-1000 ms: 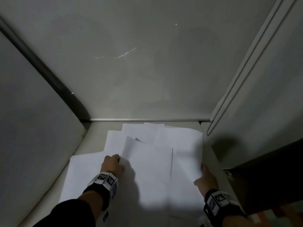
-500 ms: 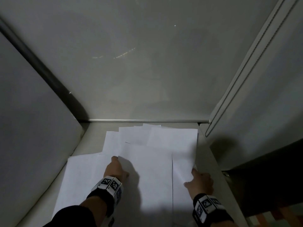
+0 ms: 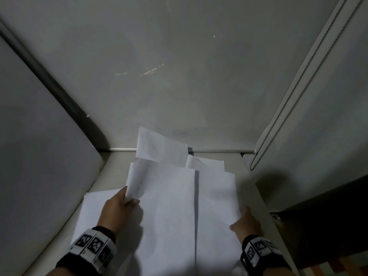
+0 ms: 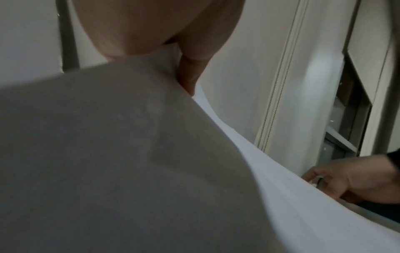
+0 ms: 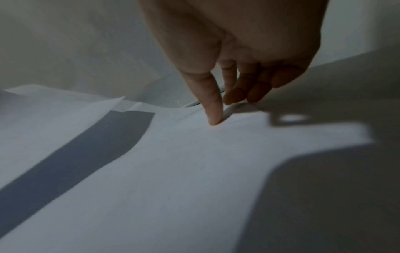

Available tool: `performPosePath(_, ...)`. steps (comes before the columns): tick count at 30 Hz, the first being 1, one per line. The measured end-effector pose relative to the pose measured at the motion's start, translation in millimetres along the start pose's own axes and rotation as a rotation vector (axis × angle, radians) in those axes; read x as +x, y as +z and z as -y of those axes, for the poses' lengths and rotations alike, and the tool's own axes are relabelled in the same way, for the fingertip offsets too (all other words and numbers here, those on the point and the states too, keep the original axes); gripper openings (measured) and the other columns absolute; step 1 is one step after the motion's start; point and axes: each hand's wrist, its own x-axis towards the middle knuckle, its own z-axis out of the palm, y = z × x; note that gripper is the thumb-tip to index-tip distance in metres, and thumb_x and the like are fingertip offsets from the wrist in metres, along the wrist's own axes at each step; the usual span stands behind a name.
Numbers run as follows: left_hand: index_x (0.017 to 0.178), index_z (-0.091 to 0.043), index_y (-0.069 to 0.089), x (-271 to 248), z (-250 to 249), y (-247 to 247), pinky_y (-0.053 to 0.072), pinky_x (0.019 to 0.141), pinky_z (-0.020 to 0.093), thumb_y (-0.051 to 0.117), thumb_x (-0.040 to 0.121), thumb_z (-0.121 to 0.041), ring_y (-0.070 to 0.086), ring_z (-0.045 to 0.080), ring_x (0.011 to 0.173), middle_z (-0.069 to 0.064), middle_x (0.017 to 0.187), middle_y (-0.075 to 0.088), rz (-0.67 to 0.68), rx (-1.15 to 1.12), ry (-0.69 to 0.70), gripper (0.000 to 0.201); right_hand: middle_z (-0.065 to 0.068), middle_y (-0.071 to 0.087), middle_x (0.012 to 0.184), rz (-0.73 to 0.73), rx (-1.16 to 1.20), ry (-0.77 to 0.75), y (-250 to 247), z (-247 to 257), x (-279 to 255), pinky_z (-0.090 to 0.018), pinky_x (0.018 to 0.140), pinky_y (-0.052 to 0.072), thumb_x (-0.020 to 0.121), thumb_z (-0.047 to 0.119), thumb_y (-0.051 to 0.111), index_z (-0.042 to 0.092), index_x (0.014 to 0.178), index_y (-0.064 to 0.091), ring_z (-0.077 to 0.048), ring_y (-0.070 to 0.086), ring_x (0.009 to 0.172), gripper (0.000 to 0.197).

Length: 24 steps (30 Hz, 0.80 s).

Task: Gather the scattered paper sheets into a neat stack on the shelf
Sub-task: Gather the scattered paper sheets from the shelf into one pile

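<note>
Head view showed the left hand (image 3: 117, 208) pinching lifted paper sheets (image 3: 169, 196) while the right hand (image 3: 247, 224) pinched their right edge above the shelf (image 3: 253, 188).

Shelf: pale shelf (image 3: 117, 168) under my arms, closed in by a back wall and two side panels.
On it: white paper sheets (image 3: 171, 212), overlapping and askew; the lowest sheet (image 3: 93, 212) lies flat at left.

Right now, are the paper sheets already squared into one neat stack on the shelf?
No, the paper sheets lie fanned with offset edges, one curling up at the back of the shelf.
</note>
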Motion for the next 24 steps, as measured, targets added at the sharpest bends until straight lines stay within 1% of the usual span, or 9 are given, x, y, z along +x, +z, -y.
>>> performPosePath(3,0.067,-0.025,0.059,2.2,6.8,-20.0,0.043,0.065,0.038,0.064,0.085,-0.024,0.059,0.028,0.069,0.003,0.064,0.062,-0.033,0.002,0.063,0.019,-0.005,0.058,0.126,-0.024,-0.006,-0.018,-1.4,-3.2,2.1,-0.036,0.093,0.045,0.069,0.022,0.069,0.024,0.123,0.048,-0.030,0.054,0.114,0.058)
performPosePath(5,0.058,-0.032,0.056,3.3,8.2,-35.7,0.046,0.062,0.033,0.062,0.079,-0.029,0.055,0.009,0.056,-0.007,0.050,0.059,-0.047,0.009,0.139,0.022,-0.008,0.057,0.124,-0.041,-0.024,-0.029,-1.9,-3.3,0.0,-0.036,0.091,0.046,0.061,0.037,0.073,0.020,0.119,0.052,-0.031,0.053,0.114,0.064)
performPosePath(7,0.058,-0.034,0.058,3.8,4.1,-50.3,0.043,0.054,0.011,0.070,0.082,-0.014,0.052,-0.007,0.049,-0.022,0.052,0.064,-0.094,-0.037,0.176,0.034,-0.012,0.052,0.126,-0.034,-0.051,-0.029,0.7,-3.6,-0.6,-0.036,0.094,0.044,0.054,0.048,0.077,0.015,0.120,0.049,-0.032,0.048,0.118,0.079)
performPosePath(8,0.059,-0.026,0.059,3.6,1.7,-58.6,0.039,0.047,0.005,0.068,0.083,-0.003,0.050,-0.010,0.044,-0.026,0.050,0.062,-0.124,-0.096,0.161,0.034,-0.013,0.049,0.128,-0.025,-0.065,-0.028,1.4,-2.6,-0.7,-0.036,0.097,0.042,0.053,0.049,0.079,0.012,0.123,0.045,-0.032,0.046,0.120,0.086)
performPosePath(11,0.053,-0.016,0.056,7.6,2.0,-84.5,0.033,0.033,0.006,0.067,0.082,0.000,0.039,-0.004,0.033,-0.016,0.035,0.057,-0.274,-0.282,0.088,0.035,-0.017,0.046,0.134,0.013,-0.040,-0.022,2.8,-0.7,4.2,-0.036,0.100,0.041,0.057,0.037,0.082,0.004,0.130,0.034,-0.033,0.046,0.124,0.093)
performPosePath(15,0.059,-0.017,0.069,11.5,7.5,-106.2,0.045,0.043,0.005,0.071,0.080,-0.004,0.051,-0.010,0.041,-0.013,0.048,0.065,-0.364,-0.441,0.036,0.024,-0.015,0.056,0.124,0.053,0.030,-0.037,-3.3,-2.1,11.3,-0.032,0.091,0.044,0.063,0.016,0.080,0.004,0.116,0.044,-0.031,0.055,0.114,0.066)
performPosePath(19,0.074,-0.010,0.068,-0.7,4.1,-93.6,0.045,0.044,0.003,0.069,0.081,-0.003,0.055,-0.009,0.043,-0.010,0.051,0.065,-0.293,-0.441,0.019,0.010,-0.018,0.060,0.114,0.056,0.079,-0.060,-3.6,-11.9,18.9,-0.021,0.061,0.041,0.069,0.004,0.073,0.009,0.082,0.050,-0.025,0.057,0.091,0.027)
performPosePath(22,0.071,-0.011,0.066,-8.0,6.1,-78.2,0.050,0.060,0.016,0.077,0.075,-0.014,0.063,0.016,0.067,-0.006,0.056,0.066,-0.214,-0.404,-0.044,0.012,-0.018,0.057,0.116,0.021,0.149,-0.023,-1.2,-8.7,17.3,-0.031,0.080,0.050,0.062,0.018,0.077,0.006,0.101,0.053,-0.031,0.056,0.099,0.048)
performPosePath(24,0.064,-0.012,0.066,-12.0,5.3,-70.1,0.047,0.052,0.011,0.077,0.075,-0.012,0.061,0.009,0.058,-0.011,0.041,0.064,-0.128,-0.357,-0.056,0.015,-0.014,0.053,0.121,0.029,0.038,0.019,-0.8,-2.7,10.9,-0.037,0.089,0.049,0.055,0.044,0.077,0.009,0.114,0.050,-0.031,0.054,0.108,0.074)
